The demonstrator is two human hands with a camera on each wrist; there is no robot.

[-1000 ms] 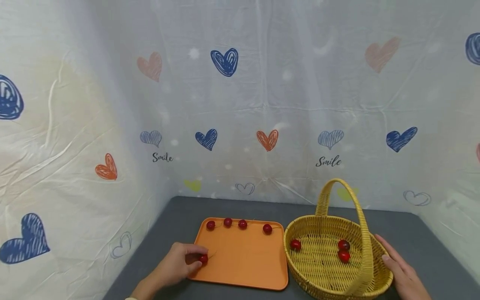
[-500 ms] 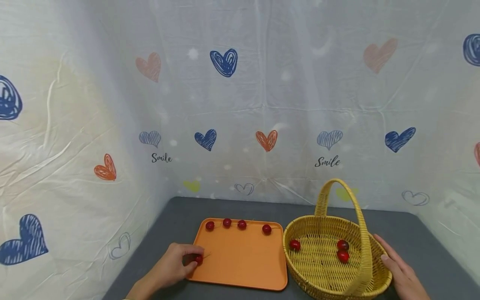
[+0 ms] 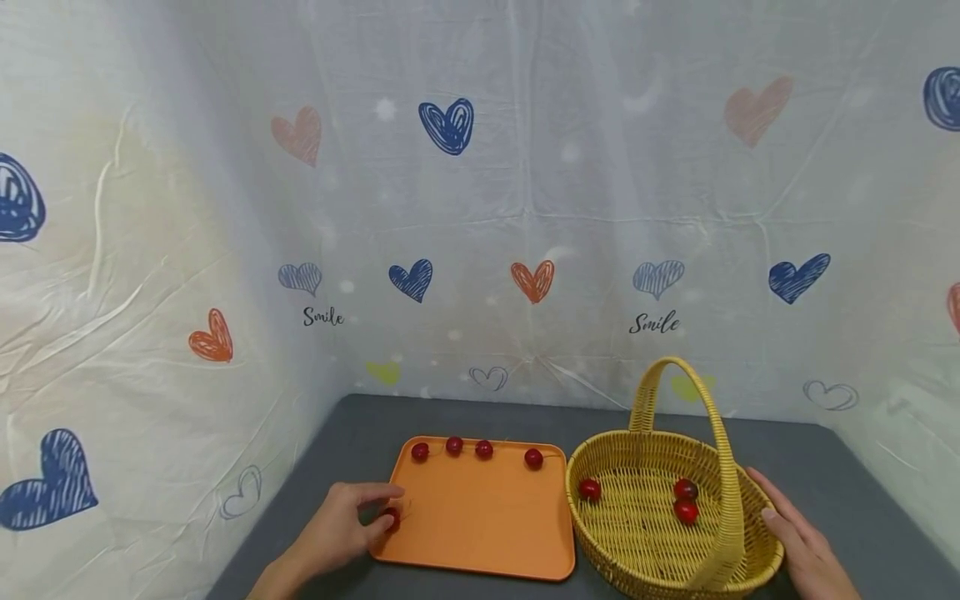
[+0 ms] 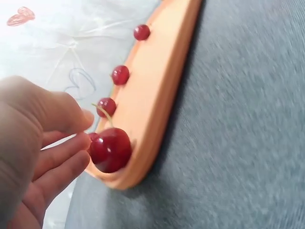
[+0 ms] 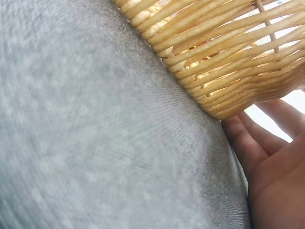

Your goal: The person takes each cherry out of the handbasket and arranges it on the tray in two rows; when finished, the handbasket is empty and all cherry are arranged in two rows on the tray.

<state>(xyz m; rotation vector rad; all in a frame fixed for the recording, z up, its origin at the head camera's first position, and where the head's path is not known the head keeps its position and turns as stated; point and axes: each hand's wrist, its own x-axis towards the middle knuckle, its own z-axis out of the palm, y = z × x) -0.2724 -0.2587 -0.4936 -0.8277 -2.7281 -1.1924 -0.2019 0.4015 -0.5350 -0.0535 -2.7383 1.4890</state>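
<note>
Three cherries (image 3: 686,512) lie in the basket (image 3: 592,546); five remain on the tray (image 3: 480,521). Left grip (image 3: 343,523) slack, right grip (image 3: 808,550) resting uncurled against basket.

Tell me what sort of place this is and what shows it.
Probably a small staged booth for recordings: a pale heart-printed drape closes in a gray tabletop at the back and both sides, and an orange tray and yellow wicker basket sit on it.
</note>
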